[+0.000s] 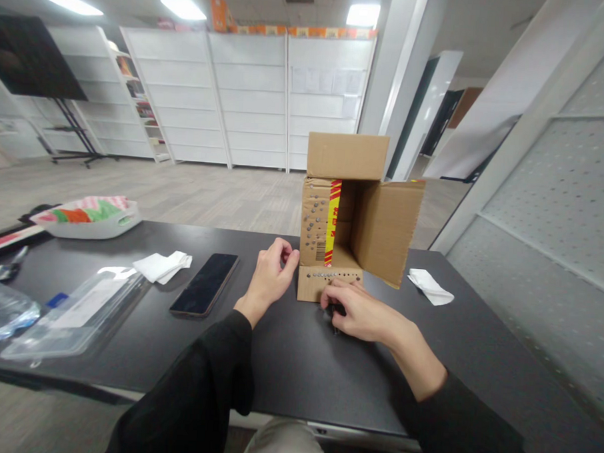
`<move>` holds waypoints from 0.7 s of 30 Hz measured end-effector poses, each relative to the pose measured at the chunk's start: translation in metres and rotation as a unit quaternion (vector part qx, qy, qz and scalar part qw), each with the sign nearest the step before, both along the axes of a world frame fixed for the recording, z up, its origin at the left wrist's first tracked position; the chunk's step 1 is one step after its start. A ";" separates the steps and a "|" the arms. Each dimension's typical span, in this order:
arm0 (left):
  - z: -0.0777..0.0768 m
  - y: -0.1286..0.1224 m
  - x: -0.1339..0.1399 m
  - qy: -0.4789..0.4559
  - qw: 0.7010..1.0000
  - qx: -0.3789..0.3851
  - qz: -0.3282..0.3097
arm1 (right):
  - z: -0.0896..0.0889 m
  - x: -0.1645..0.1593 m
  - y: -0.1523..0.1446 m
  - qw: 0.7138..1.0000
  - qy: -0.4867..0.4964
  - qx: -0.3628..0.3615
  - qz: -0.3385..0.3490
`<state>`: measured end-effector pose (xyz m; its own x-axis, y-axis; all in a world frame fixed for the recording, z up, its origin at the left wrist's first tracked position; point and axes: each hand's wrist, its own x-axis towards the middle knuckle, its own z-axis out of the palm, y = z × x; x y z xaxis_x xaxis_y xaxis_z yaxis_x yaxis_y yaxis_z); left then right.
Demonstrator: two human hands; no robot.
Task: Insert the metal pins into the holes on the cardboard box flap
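A cardboard box point(355, 155) stands open towards me, with one flap swung out right and a lower flap point(309, 290) hanging at the front. Several grey, round, screw-like heads dot its left flap point(312, 220), and a row of heads and small holes runs across the lower one. My left hand point(272, 275) is beside the box's left edge, fingers curled and thumb near the index; anything in them is hidden. In front of the lower flap, my right hand point(361, 312) bends its fingers closed over small dark pieces point(336, 315) too blurred to name.
Left of my hands lie a phone point(205, 284), crumpled white tissue point(163, 266), a clear plastic case point(85, 314) and a clear bottle point(3, 310). A white basket point(96, 225) with coloured cloth sits farther back. Another tissue point(430, 287) lies right of the box on the dark table point(295, 380).
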<state>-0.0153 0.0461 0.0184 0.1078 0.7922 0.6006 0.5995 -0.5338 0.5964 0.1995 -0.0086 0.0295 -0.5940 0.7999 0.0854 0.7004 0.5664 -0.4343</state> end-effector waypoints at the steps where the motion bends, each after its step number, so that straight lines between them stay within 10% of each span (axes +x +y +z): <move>1: 0.000 0.000 0.000 0.001 1.000 0.000 0.000 | 0.000 0.000 0.000 1.000 -0.003 -0.002 0.000; 21: 0.001 0.000 0.001 -0.003 1.000 0.004 0.001 | -0.001 -0.013 -0.005 0.999 -0.031 -0.006 0.019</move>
